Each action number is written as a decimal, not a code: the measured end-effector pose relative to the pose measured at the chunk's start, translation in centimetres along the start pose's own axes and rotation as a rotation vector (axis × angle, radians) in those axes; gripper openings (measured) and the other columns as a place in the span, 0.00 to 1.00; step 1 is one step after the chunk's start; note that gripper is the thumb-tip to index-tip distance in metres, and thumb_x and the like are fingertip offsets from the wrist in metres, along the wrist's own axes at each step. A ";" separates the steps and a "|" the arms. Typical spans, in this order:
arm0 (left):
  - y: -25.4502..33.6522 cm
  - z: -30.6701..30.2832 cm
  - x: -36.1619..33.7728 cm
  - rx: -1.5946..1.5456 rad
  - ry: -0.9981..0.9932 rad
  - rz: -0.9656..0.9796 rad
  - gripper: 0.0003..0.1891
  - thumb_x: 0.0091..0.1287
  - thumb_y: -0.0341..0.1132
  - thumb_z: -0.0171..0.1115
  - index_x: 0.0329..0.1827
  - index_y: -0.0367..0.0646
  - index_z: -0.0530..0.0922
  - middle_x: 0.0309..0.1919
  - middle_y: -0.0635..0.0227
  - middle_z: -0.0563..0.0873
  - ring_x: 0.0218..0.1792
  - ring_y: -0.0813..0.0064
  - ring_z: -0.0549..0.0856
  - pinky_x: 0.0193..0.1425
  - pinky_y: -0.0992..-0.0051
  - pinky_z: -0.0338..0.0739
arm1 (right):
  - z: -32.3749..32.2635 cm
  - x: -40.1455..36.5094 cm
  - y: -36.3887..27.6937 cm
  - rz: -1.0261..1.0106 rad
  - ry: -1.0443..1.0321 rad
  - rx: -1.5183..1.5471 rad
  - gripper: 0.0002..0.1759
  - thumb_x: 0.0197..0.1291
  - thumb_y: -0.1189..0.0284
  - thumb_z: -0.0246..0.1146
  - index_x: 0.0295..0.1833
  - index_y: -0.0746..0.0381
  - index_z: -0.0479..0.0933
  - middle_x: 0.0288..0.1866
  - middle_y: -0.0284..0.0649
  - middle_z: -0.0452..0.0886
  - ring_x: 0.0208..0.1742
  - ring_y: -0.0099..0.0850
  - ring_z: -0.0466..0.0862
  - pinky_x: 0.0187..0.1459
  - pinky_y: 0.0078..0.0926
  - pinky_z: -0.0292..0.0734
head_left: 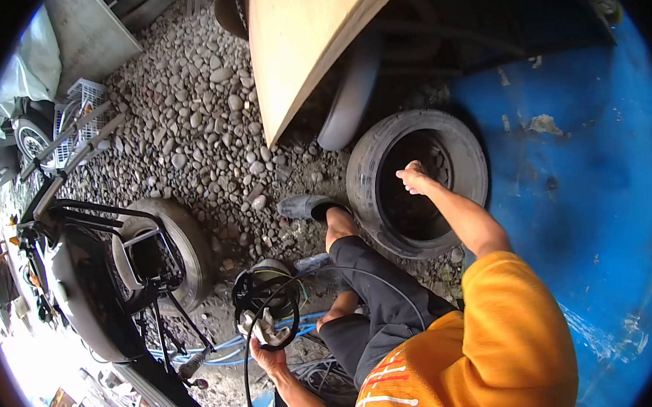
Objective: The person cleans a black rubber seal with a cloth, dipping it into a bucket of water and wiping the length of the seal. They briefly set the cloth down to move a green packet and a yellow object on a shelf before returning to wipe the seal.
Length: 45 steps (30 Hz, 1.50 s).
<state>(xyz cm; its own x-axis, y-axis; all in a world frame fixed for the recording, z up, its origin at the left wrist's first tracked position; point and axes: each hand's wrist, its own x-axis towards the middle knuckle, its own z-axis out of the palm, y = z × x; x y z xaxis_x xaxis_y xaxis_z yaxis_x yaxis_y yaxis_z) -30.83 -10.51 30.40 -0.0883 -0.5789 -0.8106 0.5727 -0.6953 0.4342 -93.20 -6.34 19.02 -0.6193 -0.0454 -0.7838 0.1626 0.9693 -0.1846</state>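
My left hand (270, 360) is closed around a looped black cable (297, 320), low beside my legs. A crumpled white cloth (265, 330) is bunched against the loop just above my fingers. One thin strand of the cable arcs across my thigh. My right hand (415, 178) is held closed over the opening of a worn tire (364, 174) that lies flat with a dark wheel inside. Whatever those curled fingers hold is hidden. Near the left hand, a round container (270, 268) has more black coils on it.
A partly dismantled motorcycle (83, 296) stands at left, another tire (193, 247) beside it. Blue hoses (227, 354) cross the ground. A wooden panel (307, 38) juts in overhead, and a blue surface (567, 187) borders the right. Pebbles (191, 114) cover the ground beyond my boot (302, 207).
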 end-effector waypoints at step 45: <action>1.1 -3.0 0.5 0.272 0.081 -0.063 0.33 0.65 0.46 0.62 0.72 0.42 0.73 0.63 0.61 0.83 0.65 0.54 0.80 0.62 0.55 0.78 | 18.5 -3.1 13.4 -0.225 -0.206 -0.255 0.78 0.43 0.38 0.76 0.76 0.84 0.41 0.73 0.74 0.63 0.76 0.58 0.67 0.75 0.45 0.64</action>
<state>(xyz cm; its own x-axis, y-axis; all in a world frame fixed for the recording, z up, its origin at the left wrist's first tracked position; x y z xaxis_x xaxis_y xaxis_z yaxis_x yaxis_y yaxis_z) -27.80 -10.30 29.25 -0.0450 -0.5030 -0.8631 0.3278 -0.8236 0.4629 -74.83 2.28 8.02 -0.4460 -0.2863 -0.8480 -0.1717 0.9572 -0.2328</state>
